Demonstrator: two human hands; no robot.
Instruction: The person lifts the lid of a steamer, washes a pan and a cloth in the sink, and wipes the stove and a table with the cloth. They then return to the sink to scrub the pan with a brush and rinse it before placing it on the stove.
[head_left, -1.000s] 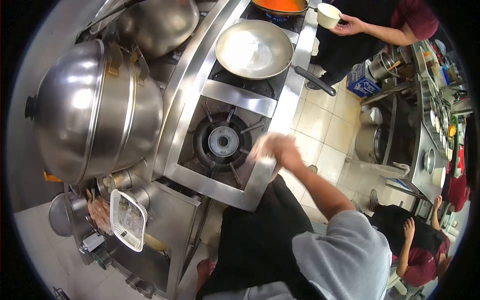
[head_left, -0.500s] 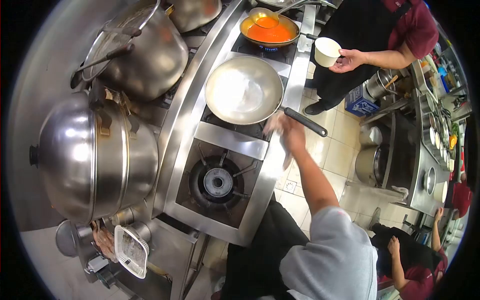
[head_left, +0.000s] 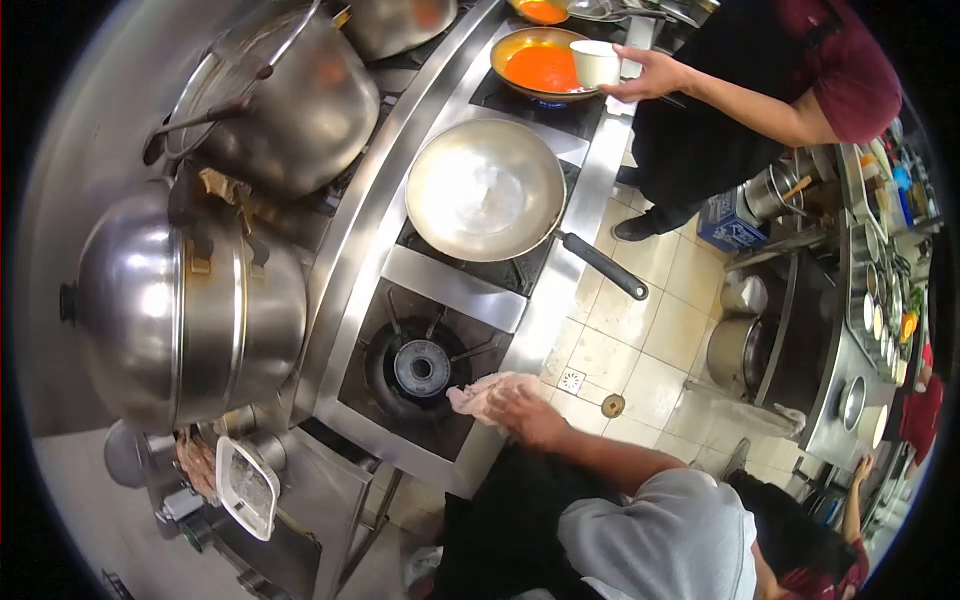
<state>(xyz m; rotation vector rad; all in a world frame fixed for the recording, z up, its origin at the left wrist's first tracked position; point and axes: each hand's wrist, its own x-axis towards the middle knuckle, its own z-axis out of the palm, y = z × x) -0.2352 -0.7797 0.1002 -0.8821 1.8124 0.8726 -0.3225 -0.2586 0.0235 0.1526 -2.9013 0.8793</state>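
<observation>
My right hand (head_left: 528,416), at the end of a grey sleeve, presses a pale, crumpled cloth (head_left: 482,392) against the steel front edge of the stove. Just left of the cloth is a bare gas burner (head_left: 422,368) with a black grate. Farther up the stove, a wide steel wok (head_left: 482,190) rests on another burner, with nothing in it. Its black handle (head_left: 605,266) sticks out over the front edge, apart from my hand. My left hand is out of view.
A co-worker's hand (head_left: 655,74) holds a white tub (head_left: 597,64) at the rim of a pan of orange sauce (head_left: 545,68) over a blue flame. Large steel pots (head_left: 290,120) and a domed steamer (head_left: 130,310) line the left. Another person (head_left: 800,520) stands lower right.
My right hand has moved from beside the wok handle down to the front burner with the cloth. The co-worker's tub has moved to the sauce pan, and the ladle has left that pan.
</observation>
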